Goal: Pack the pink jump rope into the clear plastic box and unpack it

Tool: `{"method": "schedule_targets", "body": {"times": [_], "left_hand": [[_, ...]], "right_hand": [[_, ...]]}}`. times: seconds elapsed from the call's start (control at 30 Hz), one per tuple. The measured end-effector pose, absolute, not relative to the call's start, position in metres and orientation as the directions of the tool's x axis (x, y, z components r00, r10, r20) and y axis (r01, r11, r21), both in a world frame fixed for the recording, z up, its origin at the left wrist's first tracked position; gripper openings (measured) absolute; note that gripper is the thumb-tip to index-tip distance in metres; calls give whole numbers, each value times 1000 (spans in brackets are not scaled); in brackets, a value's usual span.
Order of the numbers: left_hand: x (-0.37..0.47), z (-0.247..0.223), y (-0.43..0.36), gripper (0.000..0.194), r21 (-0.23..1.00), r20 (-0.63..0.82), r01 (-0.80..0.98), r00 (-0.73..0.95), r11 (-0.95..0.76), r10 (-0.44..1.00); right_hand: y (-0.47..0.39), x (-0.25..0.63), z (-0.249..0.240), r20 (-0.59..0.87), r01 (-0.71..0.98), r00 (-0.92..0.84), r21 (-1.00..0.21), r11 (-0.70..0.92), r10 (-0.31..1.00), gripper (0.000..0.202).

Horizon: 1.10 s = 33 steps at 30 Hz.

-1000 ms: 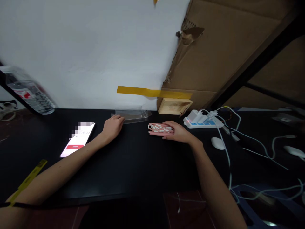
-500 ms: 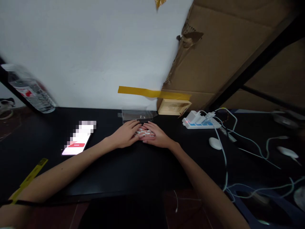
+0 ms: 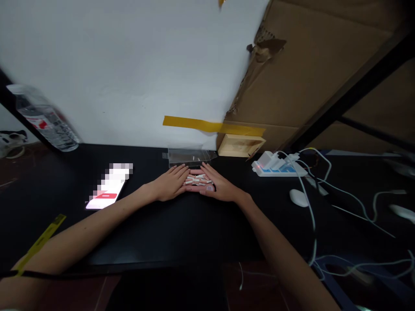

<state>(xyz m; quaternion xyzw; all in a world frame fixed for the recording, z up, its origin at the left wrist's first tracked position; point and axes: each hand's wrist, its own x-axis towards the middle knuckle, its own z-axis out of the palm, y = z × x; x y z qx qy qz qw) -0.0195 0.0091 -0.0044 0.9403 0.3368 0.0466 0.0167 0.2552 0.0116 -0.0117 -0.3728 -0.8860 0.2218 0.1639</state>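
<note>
Centrally, pink-sided pack (image 3: 194, 188), jumbled short white pieces (image 3: 196, 179), left hand (image 3: 171, 183) and right hand (image 3: 222, 185) clasping opposite ends

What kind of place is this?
Probably a desk indoors, against a white wall: a lit phone lies on it, and a power strip with plugs in it sits to the right.

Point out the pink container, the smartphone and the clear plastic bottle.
Pink container (image 3: 195, 188): head view, on its front edge.
Smartphone (image 3: 110, 185): head view, on its lit screen.
Clear plastic bottle (image 3: 44, 123): head view, on its label.
</note>
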Motion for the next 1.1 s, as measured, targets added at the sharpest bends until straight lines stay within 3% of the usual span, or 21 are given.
{"method": "schedule_targets", "body": {"times": [0.23, 0.47, 0.67, 1.1], "left_hand": [[-27, -5, 12, 67, 80, 105, 621, 773, -780, 626], [-26, -12, 10, 60, 196, 208, 617, 734, -762, 647], [-33, -5, 14, 87, 363, 126, 676, 646, -641, 752], [-36, -4, 16, 87, 310, 55, 678, 687, -667, 724]], "right_hand": [[11, 265, -14, 99, 620, -612, -555, 554, 784, 120], [11, 277, -5, -33, 729, -516, -541, 419, 856, 120], [17, 287, -6, -53, 723, -544, -537, 435, 838, 111], [17, 284, -5, -68, 743, -566, -473, 473, 821, 110]]}}
